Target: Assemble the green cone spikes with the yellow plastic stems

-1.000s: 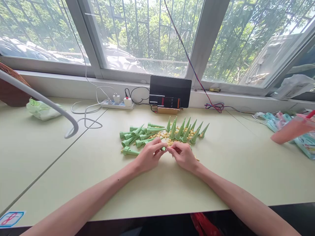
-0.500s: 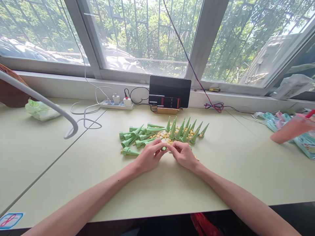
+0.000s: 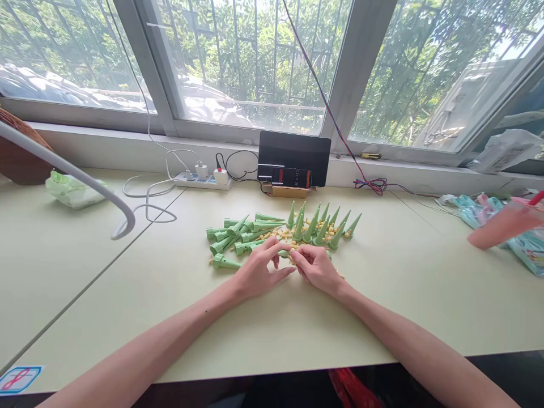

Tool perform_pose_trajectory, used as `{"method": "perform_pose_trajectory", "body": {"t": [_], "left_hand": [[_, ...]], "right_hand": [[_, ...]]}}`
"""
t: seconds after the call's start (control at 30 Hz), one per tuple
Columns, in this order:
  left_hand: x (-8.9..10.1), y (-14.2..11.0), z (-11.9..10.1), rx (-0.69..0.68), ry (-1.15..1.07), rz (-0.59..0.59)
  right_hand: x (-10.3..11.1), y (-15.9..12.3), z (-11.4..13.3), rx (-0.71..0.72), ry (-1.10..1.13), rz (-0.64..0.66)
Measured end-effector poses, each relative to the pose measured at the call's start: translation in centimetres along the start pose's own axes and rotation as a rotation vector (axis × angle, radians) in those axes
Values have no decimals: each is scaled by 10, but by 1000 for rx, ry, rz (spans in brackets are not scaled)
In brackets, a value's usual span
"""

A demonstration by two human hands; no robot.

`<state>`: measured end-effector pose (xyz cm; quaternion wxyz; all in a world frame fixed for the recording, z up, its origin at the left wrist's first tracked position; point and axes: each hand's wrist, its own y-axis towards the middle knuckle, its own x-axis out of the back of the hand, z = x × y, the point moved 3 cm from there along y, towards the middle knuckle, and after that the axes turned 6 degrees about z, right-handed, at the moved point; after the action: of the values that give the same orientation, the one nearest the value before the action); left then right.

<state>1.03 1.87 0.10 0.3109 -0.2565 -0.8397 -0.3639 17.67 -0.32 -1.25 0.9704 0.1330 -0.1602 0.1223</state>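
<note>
Near the front of the pile, both my hands meet over a small green plastic spike, mostly hidden by fingers. The index and curled fingers of my left hand keep hold of it, while that thumb sticks out apart below. My right hand is closed in a pinch at the spike's right end, on what looks like a small yellow peg; the fingertips cover most of it. Behind my right hand several green cone spikes stand point up. More spikes lie in a heap left of them, with loose yellow pegs between.
A dark tablet with a phone before it stands on a cardboard box at the back. A power strip with cables lies left of it. A pink cup and plastic packets are at the right.
My left thumb has swung away from the green spike and now points right below it. The spike shows more of its side. My right hand stays nearly still.
</note>
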Motion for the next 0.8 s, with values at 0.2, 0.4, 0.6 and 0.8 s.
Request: {"method": "perform_pose_trajectory", "body": {"t": [0.2,0.4,0.6,0.8], "left_hand": [[-3,0,5,32,-66,-20],[-3,0,3,11,-49,-62],[-1,0,1,-30,28,-126],[-2,-1,1,-66,56,-162]], "right_hand": [[-2,0,2,14,-7,39],[-1,0,2,25,-13,40],[-2,0,5,13,3,63],[-3,0,6,-12,54,108]]}}
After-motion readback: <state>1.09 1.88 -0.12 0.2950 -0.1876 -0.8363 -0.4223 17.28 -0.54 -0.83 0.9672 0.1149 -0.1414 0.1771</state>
